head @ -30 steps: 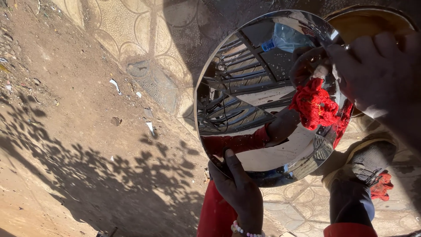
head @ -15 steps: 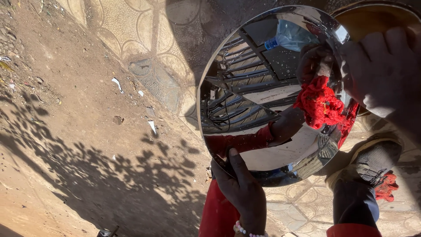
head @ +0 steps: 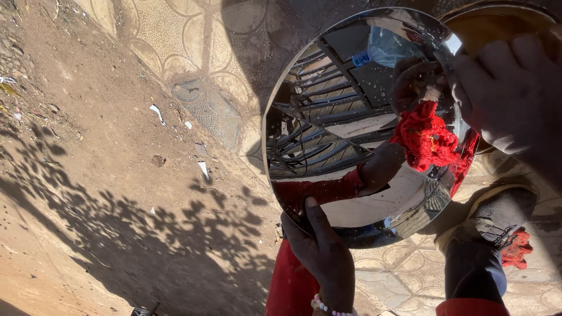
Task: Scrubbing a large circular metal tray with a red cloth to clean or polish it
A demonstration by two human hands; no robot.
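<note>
While the left hand grips the lower rim of a mirror-bright steel tray at frame centre-right, steadying it tilted, the right hand, upper right, closes on a red cloth pressed to its face. Pale litter scraps dot the dirt ground, left.

The right hand hides the shiny plate's far rim; its wrist leaves frame.
</note>
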